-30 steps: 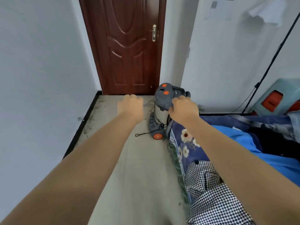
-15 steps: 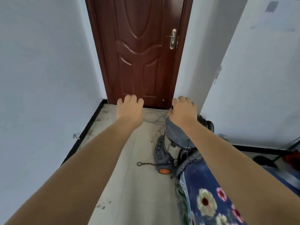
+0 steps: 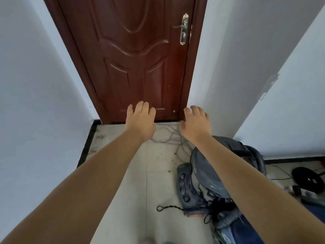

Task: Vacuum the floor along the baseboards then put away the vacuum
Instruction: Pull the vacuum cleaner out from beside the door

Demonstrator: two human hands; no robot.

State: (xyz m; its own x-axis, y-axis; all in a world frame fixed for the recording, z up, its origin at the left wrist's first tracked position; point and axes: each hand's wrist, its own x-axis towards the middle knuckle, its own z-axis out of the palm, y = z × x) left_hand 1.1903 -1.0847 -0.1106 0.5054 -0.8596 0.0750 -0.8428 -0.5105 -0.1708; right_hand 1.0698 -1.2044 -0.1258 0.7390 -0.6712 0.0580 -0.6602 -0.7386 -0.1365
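The brown wooden door (image 3: 140,59) at the end of the passage is closed, and the tiled floor (image 3: 158,182) before it looks unswept to me: dark crumbs and grit lie along the black baseboard (image 3: 87,143) on the left and in the corner by the threshold, so I judge the vacuuming has barely begun, if at all, and the putting away is all still to come. The grey canister vacuum (image 3: 207,175) stands on the floor to the right, under the right forearm, its ribbed hose (image 3: 226,221) curling low beside it and a grey power cord (image 3: 168,136) lying in loose loops toward the door. Its drum is closed, so I cannot tell what it holds. The left hand (image 3: 140,120) and right hand (image 3: 195,124) both reach forward with fingers relaxed and spread, grasping nothing.
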